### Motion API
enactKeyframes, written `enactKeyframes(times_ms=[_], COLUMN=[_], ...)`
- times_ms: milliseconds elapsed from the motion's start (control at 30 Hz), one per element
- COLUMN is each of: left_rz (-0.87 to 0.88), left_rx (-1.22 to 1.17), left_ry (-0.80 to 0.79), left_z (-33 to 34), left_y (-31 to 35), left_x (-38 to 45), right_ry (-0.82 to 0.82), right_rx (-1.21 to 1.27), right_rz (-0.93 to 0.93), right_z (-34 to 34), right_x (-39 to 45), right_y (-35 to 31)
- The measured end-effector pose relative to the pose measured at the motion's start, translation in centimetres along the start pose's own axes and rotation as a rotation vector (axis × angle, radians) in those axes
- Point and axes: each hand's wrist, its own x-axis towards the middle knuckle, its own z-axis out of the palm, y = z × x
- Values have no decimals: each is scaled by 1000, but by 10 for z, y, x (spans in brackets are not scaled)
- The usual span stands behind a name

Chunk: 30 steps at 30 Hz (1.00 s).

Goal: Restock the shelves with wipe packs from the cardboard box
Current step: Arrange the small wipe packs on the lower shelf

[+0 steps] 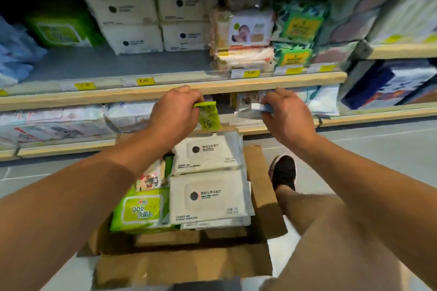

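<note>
Head view looks down over both forearms to the cardboard box (262, 186) on the floor and the shelves (165, 88) just beyond it. Left hand (173, 113) pinches a small green pack (208, 114) by its top edge, so the pack hangs with its long axis nearly vertical, tilted a little to the right, just below the wooden lip of the middle shelf. Right hand (287, 116) has its fingers curled round a small blue-and-white pack (261, 107), held level and pointing left toward the gap in the lower shelf. Both packs sit above the far end of the box and in front of the lower shelf opening, which lies straight ahead of the hands. The right hand looks slightly nearer that opening, so it would likely go in first. To slide in under the lip, the green pack would probably need turning flat. More packs, white (208, 196) and green (139, 210), lie flat in the box.
</note>
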Motion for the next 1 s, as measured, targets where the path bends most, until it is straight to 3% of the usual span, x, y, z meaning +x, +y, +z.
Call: enactKeyframes(times_ms=[200, 433, 733, 1000], left_rz=[59, 49, 107, 83], left_rx=[-64, -83, -103, -121], left_ry=[-37, -97, -184, -193], left_z=[61, 129, 187, 211], left_y=[31, 27, 3, -11], left_x=[42, 76, 104, 115], right_ry=[-55, -72, -196, -308], right_rx=[-61, -106, -212, -335], right_rz=[85, 46, -47, 68], right_z=[28, 94, 182, 214], right_x=[7, 23, 47, 54], right_y=[78, 134, 170, 180])
